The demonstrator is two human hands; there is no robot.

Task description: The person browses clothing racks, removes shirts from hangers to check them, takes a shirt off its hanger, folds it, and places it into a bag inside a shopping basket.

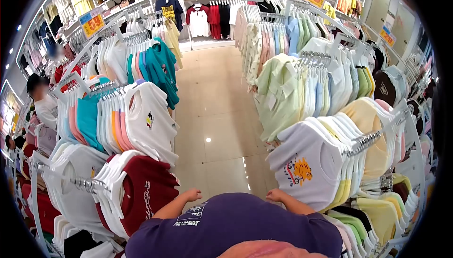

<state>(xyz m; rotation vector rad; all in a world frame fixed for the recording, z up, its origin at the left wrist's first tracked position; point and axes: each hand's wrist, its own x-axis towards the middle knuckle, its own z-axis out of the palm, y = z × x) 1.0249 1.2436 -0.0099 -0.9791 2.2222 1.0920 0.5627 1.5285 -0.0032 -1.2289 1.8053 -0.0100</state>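
Observation:
My left hand is held in front of my body, over the aisle, beside a dark red shirt on a hanger. It looks open, its fingers slightly bent, with nothing visible in it. Across from it, my right hand is near a white shirt with an orange cartoon print. That hand also seems open and holds nothing I can see. Neither hand visibly grips a garment. A white shirt with a small chest print hangs farther along on the left.
Clothes racks line both sides of a tiled aisle. Pale green shirts hang on the right, teal ones on the left. Price signs stand above the racks. Wall displays close the far end. A person in a dark cap is at left.

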